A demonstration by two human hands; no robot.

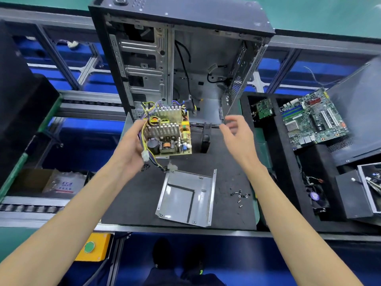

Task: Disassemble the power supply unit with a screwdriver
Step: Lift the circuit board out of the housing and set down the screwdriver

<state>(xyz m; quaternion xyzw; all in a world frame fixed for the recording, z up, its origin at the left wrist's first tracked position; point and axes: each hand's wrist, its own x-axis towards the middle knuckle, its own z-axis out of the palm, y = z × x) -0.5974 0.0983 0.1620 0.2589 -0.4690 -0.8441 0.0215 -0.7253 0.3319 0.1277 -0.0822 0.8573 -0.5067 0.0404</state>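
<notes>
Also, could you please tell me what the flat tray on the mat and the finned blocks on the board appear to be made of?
Flat tray: likely bare sheet steel, with a dull grey sheen and thin folded edges. Finned blocks: probably aluminium heatsinks, pale matte silver with straight ribbed fins. Neither can be confirmed by look alone.

The tower case (181, 48) is showing bare grey sheet metal inside, dull and stamped, under a matt black outer skin. The power supply board (169, 133) is carrying ribbed aluminium heatsinks, faintly shining. The loose cover plate (186, 199) is looking like smooth, satiny steel, lying on a matt black mat (226, 162). The screws (239, 196) are glinting.
</notes>
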